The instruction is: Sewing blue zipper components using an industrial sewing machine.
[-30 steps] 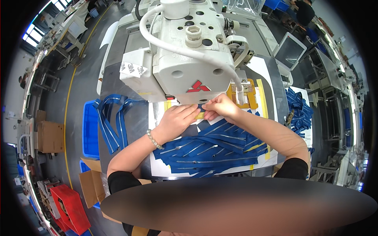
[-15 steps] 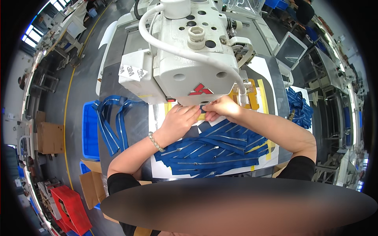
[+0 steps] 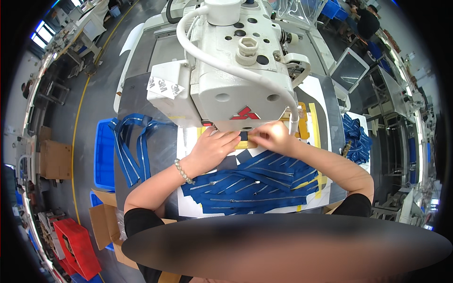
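Under the head of a white industrial sewing machine (image 3: 236, 89), a small dark fabric piece (image 3: 244, 136) shows on a yellow plate (image 3: 245, 145). My left hand (image 3: 214, 150) lies beside it with fingers stretched out flat, the fingertips at its left edge. On the other side my right hand (image 3: 276, 138) has its fingers curled into a pinch at the piece's right edge; what they hold, if anything, is hidden. Nearer to me, blue zipper strips (image 3: 245, 186) lie spread in layers on a white sheet (image 3: 191, 207). Dark grey fabric pieces (image 3: 228, 163) lie just below my left hand.
More zipper strips (image 3: 137, 151) drape over the table's left side, and a bundle (image 3: 356, 139) sits at the right. Blue bins (image 3: 104, 155), a cardboard box (image 3: 104, 221) and a red crate (image 3: 78, 247) stand left. A screen (image 3: 350, 68) stands back right; another person (image 3: 367, 23) is beyond.
My right hand has drawn slightly right, away from the left fingertips, so more of the dark piece shows between them. My left hand stays nearly in place. The whole view has shifted slightly.
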Tool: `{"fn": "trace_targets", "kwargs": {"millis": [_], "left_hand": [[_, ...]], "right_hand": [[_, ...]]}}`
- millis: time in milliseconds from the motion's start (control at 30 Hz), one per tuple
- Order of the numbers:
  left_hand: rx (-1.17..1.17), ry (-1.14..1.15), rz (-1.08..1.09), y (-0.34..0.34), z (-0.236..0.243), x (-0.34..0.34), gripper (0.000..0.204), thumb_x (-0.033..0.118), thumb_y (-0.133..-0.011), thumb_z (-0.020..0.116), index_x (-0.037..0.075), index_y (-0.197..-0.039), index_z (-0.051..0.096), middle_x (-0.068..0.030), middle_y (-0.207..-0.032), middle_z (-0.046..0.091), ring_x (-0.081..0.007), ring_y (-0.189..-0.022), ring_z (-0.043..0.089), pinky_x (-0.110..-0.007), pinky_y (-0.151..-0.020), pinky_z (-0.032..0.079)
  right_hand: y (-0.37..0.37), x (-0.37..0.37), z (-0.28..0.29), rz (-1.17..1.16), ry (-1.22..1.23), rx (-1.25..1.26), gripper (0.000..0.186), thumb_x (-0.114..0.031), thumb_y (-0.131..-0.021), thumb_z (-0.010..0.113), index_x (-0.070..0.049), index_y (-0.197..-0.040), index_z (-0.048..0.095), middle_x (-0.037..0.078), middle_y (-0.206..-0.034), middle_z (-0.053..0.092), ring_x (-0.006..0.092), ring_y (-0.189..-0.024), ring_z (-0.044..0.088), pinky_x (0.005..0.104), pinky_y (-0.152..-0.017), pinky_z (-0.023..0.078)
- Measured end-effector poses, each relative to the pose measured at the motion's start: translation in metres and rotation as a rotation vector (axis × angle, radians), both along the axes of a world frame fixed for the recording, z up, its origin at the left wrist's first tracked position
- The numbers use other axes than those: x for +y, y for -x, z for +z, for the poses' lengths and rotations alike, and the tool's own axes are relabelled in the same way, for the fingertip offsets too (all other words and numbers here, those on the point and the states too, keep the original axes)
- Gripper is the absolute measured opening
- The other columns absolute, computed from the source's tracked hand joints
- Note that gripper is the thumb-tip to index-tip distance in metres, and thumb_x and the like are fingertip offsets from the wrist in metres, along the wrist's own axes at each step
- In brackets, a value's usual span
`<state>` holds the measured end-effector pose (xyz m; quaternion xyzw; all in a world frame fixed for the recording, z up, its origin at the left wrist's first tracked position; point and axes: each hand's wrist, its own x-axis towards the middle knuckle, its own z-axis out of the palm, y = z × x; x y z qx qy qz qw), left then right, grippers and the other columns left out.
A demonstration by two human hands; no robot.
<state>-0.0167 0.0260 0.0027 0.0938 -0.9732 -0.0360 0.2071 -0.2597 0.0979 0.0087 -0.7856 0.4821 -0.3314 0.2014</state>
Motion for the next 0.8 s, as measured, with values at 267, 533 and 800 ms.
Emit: {"fn": "trace_targets", "kwargs": {"millis": [267,533,800], "left_hand": [[-0.008,0.004,0.006,-0.001,-0.003,-0.002,0.030,0.025,-0.083,0.064,0.010,-0.110,0.065,-0.0005,-0.120,0.063,-0.0127,-0.104,0.059,-0.036,-0.085,0.041],[0.019,0.002,0.010,-0.003,-0.001,-0.003,0.033,0.027,-0.084,0.065,0.012,-0.113,0.065,0.0014,-0.118,0.064,-0.0116,-0.102,0.059,-0.036,-0.083,0.040],[0.009,-0.058,0.020,-0.004,-0.001,-0.001,0.033,0.026,-0.083,0.065,0.010,-0.113,0.066,0.0019,-0.115,0.065,-0.0127,-0.104,0.058,-0.035,-0.080,0.040]], "right_hand": [[0.014,0.019,-0.003,0.193,0.186,0.255,0.047,-0.014,-0.073,0.073,-0.010,-0.119,0.064,0.004,-0.117,0.063,0.0203,-0.105,0.059,0.0361,-0.087,0.044],[0.012,0.022,-0.002,0.174,0.251,0.408,0.049,-0.018,-0.076,0.069,-0.013,-0.124,0.061,0.002,-0.123,0.062,0.0176,-0.110,0.058,0.0350,-0.090,0.040],[0.010,0.022,0.003,0.152,0.168,0.404,0.047,-0.013,-0.077,0.066,-0.012,-0.124,0.060,0.002,-0.126,0.058,0.0228,-0.109,0.060,0.0350,-0.091,0.050]]}}
